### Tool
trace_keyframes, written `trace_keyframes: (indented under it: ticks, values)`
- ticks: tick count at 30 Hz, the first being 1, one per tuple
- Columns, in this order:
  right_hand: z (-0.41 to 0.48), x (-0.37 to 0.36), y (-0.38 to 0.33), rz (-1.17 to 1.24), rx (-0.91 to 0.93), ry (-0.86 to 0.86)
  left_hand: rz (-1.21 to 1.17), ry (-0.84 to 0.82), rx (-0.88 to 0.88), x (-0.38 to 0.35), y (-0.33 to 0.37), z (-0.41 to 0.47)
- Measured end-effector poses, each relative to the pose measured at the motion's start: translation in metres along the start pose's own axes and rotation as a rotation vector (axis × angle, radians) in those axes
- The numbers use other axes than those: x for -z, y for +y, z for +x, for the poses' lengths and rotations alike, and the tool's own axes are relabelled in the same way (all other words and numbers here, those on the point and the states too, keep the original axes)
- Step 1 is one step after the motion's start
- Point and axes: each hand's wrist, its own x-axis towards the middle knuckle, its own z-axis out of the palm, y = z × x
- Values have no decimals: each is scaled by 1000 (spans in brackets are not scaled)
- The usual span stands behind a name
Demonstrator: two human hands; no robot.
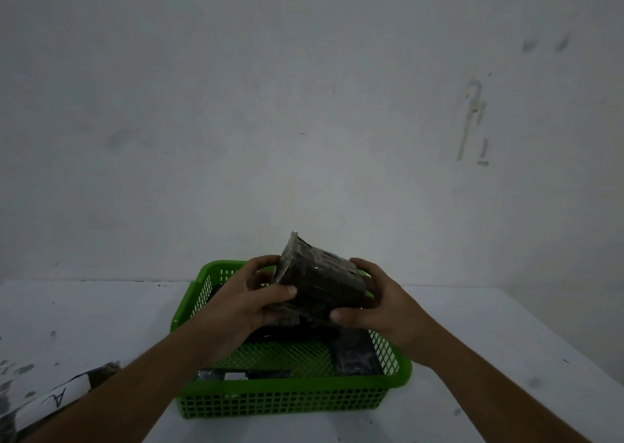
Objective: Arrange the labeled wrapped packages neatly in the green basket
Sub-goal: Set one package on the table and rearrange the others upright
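Note:
A dark plastic-wrapped package (319, 282) is held tilted above the green basket (287, 398), which stands on the white table. My left hand (251, 302) grips the package's left side, thumb on its front. My right hand (371, 302) grips its right side. Inside the basket lie other dark wrapped packages: one flat at the right (356, 355), another along the near wall (243, 374) with a white label. Its lettering is hidden.
Another wrapped package with a white label marked "A" (57, 398) lies on the table at the lower left, partly under my left forearm. A white wall (304, 121) rises right behind the basket. The table (506, 341) has dark smudges.

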Motion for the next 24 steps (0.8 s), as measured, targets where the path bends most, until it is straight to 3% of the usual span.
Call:
trace_keyframes:
  ticks: [2,7,13,19,24]
  values:
    - [1,-1,1,61,35,59,55,7,-18,0,-1,2]
    - [6,4,-4,-91,111,156,690,99,-122,11,-3,6]
    - [8,0,1,-362,122,47,931,129,-116,27,-17,5]
    - [10,-3,7,-428,65,-33,1359,-82,-25,33,-19,2]
    - [15,-6,6,-472,50,-76,1490,-267,36,30,-17,6]
